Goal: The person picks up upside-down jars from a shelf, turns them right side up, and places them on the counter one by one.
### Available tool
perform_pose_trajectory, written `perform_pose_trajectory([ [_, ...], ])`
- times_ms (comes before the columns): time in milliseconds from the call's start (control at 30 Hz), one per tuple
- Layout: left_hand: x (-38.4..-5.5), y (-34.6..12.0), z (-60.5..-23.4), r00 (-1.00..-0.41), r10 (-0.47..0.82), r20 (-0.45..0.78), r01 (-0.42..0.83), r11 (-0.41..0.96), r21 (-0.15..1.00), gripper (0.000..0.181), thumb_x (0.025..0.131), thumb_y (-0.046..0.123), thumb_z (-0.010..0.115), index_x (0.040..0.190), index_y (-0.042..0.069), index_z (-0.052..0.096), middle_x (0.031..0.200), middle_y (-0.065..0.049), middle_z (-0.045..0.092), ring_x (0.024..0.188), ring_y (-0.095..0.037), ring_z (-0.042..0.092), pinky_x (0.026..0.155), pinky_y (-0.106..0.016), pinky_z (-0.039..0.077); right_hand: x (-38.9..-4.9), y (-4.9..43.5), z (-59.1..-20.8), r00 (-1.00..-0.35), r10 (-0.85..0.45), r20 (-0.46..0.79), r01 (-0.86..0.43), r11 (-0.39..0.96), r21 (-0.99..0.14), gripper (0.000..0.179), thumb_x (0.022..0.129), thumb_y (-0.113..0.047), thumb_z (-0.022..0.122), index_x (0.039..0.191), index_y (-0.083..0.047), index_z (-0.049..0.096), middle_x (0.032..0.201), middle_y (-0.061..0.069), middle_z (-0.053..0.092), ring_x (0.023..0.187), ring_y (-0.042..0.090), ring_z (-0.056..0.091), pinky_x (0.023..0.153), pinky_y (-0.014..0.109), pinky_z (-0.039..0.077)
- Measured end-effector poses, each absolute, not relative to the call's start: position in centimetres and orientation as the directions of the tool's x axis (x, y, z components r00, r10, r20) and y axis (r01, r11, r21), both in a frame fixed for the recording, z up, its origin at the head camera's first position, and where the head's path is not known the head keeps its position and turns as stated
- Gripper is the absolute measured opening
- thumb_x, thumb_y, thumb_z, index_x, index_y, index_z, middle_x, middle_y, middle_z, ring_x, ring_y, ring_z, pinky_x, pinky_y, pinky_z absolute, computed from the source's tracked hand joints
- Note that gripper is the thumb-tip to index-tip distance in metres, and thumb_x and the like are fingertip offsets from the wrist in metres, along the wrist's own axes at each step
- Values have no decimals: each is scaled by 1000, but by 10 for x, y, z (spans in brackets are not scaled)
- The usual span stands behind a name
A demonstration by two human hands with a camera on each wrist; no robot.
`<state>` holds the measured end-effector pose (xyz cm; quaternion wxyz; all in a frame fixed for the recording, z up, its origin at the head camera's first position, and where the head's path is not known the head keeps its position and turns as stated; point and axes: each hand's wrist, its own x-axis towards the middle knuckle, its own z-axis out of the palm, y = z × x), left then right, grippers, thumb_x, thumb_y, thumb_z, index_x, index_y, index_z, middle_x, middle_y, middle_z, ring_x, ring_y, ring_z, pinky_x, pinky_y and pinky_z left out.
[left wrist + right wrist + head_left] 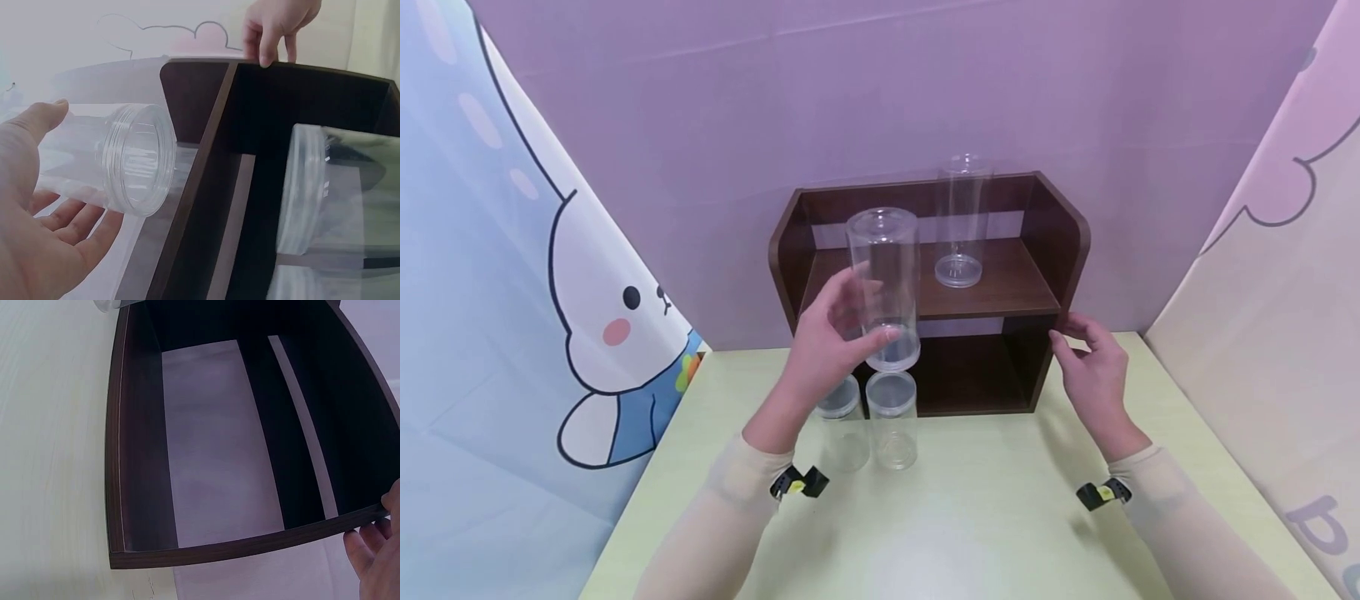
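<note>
In the middle of the head view, the left hand [823,337] grips a tall clear jar [895,271], its thumb on the near side and its fingers curled round the far side. The jar is upright, held up before the left half of a dark brown wooden shelf [1062,217]. In the left wrist view its ribbed lower end shows beside the front edge of the upper board [1003,287]; I cannot tell whether they touch.

At the right of the head view, the right hand [1093,367] grips the edge of the shelf's right side panel. The right wrist view, at its lower right, shows its fingers against the outside of that edge.

A second clear jar [962,208] stands upright on the upper board, right of the held one. Below the held jar, two lidded jars, a left one [847,437] and a right one [895,433], stand close side by side on the pale table [947,517], in front of the shelf's lower left.

A purple cloth [880,100] fills the top of the frame, and a cloth with a cartoon rabbit [610,358] hangs at the left. Both wrists wear dark bands.
</note>
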<state>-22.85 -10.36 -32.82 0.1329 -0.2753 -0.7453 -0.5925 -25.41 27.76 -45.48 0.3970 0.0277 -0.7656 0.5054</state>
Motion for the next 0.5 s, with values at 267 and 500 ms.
perform_pose_trajectory([
  [267,-217,-106,-343,-823,308,478,537,147,830,85,90,14,94,162,23,50,147,-2,69,131,-20,68,115,-48,54,-253,274,-452,-679,366,637,-444,486,-753,25,98,10,77,122,9,75,113,26,78,99,-12,66,79,5,53],
  [500,-211,-107,-357,-815,358,456,530,142,836,86,90,12,94,161,24,48,147,-3,68,132,-21,67,109,-44,59,-253,277,-453,-686,358,633,-456,466,-758,24,98,3,80,122,2,79,113,19,80,100,-9,68,79,6,55],
])
